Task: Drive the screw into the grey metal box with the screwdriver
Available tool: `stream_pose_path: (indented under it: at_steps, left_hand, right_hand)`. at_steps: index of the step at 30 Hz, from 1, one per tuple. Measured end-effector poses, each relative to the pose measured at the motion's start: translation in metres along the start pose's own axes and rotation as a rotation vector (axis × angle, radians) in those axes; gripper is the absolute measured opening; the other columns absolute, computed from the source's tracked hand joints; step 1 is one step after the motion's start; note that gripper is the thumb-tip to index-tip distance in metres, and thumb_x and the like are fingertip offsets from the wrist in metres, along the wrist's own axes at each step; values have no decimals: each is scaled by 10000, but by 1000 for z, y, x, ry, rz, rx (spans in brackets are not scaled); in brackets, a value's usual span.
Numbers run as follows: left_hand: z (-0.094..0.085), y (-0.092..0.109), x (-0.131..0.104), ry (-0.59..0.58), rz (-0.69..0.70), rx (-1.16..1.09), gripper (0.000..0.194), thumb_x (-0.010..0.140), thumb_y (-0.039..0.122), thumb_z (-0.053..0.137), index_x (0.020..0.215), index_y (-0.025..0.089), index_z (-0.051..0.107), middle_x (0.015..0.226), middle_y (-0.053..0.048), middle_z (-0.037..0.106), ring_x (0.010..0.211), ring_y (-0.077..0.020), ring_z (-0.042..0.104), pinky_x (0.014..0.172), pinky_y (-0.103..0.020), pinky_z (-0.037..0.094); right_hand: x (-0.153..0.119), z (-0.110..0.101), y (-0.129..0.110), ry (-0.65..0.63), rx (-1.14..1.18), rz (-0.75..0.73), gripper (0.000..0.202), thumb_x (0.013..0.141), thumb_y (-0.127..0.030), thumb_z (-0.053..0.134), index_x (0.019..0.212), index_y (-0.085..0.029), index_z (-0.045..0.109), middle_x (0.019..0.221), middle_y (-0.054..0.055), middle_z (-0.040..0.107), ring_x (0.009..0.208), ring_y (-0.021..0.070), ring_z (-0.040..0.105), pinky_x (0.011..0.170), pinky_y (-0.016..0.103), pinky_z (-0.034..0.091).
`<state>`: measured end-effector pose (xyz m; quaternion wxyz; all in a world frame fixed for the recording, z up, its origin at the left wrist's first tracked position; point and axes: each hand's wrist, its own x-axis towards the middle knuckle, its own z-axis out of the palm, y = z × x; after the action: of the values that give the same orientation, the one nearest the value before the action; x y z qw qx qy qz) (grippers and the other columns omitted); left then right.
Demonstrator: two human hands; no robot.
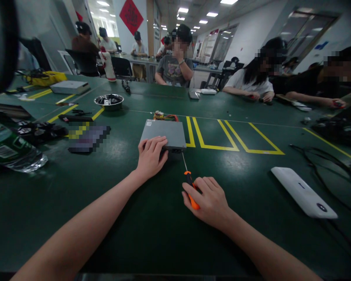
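A flat grey power supply unit (166,132) lies on the green table, its bundle of coloured wires (166,116) sticking out at the far side. My left hand (153,156) grips its near left corner, fingers over the top and thumb at the front face. In my right hand (207,199) is a screwdriver (193,195) with an orange and black handle. Its thin shaft points away from me, and the tip is at the unit's near right corner, by the socket. Whether the tip touches a screw there is too small to tell.
A metal bowl (109,102) with dark small parts stands at the back left. A water bottle (11,146) and a blurred phone-like slab (89,139) are to the left. On the right lie a white device (304,193) and black cables (318,164). Several people sit across the table.
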<state>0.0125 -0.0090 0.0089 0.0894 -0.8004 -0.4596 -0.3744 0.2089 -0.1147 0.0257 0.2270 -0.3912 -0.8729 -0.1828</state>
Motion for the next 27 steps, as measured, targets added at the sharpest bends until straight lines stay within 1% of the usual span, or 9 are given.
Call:
stream_pose_path:
  at_steps: [3, 8, 13, 17, 23, 27]
  left_hand:
    - [0, 0, 0, -5, -2, -4, 293, 845, 247, 473, 1138, 236, 462, 1241, -50, 543, 1172, -219, 444, 970, -432, 240]
    - [1, -1, -1, -8, -8, -13, 306, 838, 243, 484, 1143, 241, 462, 1245, -49, 539, 1173, -221, 442, 973, -435, 237]
    - [0, -1, -1, -12, -5, -13, 310, 841, 247, 479, 1150, 235, 455, 1250, -49, 534, 1181, -217, 435, 980, -433, 234]
    - [0, -1, 0, -14, -4, -11, 311, 843, 249, 474, 1153, 236, 452, 1250, -45, 534, 1185, -214, 431, 984, -431, 235]
    - [0, 0, -1, -12, -10, -21, 327, 833, 239, 486, 1158, 244, 457, 1248, -49, 537, 1179, -225, 439, 980, -442, 235]
    - [0, 0, -1, -11, -8, -24, 329, 834, 241, 484, 1162, 241, 455, 1253, -54, 534, 1180, -230, 439, 979, -446, 235]
  right_hand:
    - [1, -2, 1, 15, 18, 25, 219, 811, -260, 531, 968, -139, 624, 757, 53, 544, 678, 140, 460, 606, 271, 345]
    - [1, -5, 2, 70, 13, 35, 177, 790, -203, 541, 925, -137, 634, 749, 49, 553, 674, 137, 469, 602, 266, 366]
    - [0, -7, 3, 103, 37, 22, 164, 775, -191, 551, 910, -141, 631, 738, 43, 561, 664, 132, 469, 592, 264, 375]
    - [-1, -8, 3, 110, 49, 7, 159, 768, -185, 559, 902, -139, 630, 736, 44, 568, 659, 133, 473, 590, 267, 379]
    - [1, -6, 4, 114, 38, 52, 172, 761, -190, 559, 908, -143, 637, 730, 40, 563, 664, 141, 482, 601, 278, 379]
    - [0, -4, 4, 105, 21, 51, 169, 770, -192, 556, 915, -149, 631, 728, 39, 562, 662, 139, 477, 600, 273, 378]
